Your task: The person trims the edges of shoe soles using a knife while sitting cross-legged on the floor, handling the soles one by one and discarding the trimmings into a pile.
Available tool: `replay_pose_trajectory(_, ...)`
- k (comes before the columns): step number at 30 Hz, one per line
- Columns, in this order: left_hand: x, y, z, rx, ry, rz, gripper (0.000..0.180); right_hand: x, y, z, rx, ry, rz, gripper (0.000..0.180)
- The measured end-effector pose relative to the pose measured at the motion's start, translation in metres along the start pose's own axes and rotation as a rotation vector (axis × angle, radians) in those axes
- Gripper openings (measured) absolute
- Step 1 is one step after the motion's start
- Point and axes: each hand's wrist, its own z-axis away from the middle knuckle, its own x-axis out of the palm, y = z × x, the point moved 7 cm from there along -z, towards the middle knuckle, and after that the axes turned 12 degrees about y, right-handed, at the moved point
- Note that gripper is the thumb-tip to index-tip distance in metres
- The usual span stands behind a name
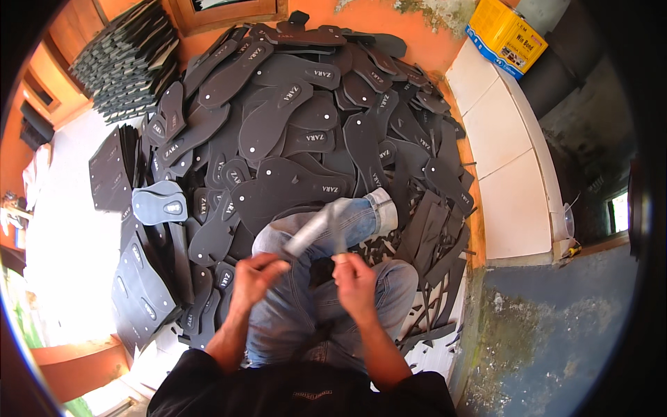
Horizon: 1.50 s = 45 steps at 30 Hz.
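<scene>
Above my crossed legs in jeans, my left hand (pixel 258 276) is closed on one end of a flat silvery strip (pixel 307 233), blade-like and smeared by motion. My right hand (pixel 355 281) is closed round the lower end of a narrow grey blade-like strip (pixel 338 233), which stands nearly upright. The upper ends of the two strips meet or overlap; blur hides whether they touch. Right beyond my knees rises a big heap of black sandal soles (pixel 295 184), each with pale print at the heel.
Dark offcut strips (pixel 434 229) lie by my right knee. Uncut black sheets (pixel 142 288) and a blue-grey sole piece (pixel 160 203) are at the left. A tall stack of sheets (pixel 128 59) stands far left. At far right, a yellow and blue tin (pixel 506 38) sits on a white tiled ledge (pixel 511 170).
</scene>
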Motion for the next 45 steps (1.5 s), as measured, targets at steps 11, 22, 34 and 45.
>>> replay_pose_trajectory(11,-0.039,0.005,-0.008,0.154,0.302,-0.225,0.027,0.002,0.030,0.006,0.547,-0.206,-0.422,0.026)
replay_pose_trajectory(22,-0.002,0.035,0.011,0.320,0.142,-0.142,0.025,0.026,0.012,0.015,0.166,-0.156,0.001,0.026)
replay_pose_trajectory(34,-0.033,0.001,0.005,-0.072,0.080,0.195,0.022,0.002,0.026,-0.001,-0.002,-0.009,0.373,0.023)
replay_pose_trajectory(45,-0.177,-0.150,0.060,-0.393,0.361,-0.370,0.045,-0.100,0.096,0.014,0.271,0.097,0.210,0.029)
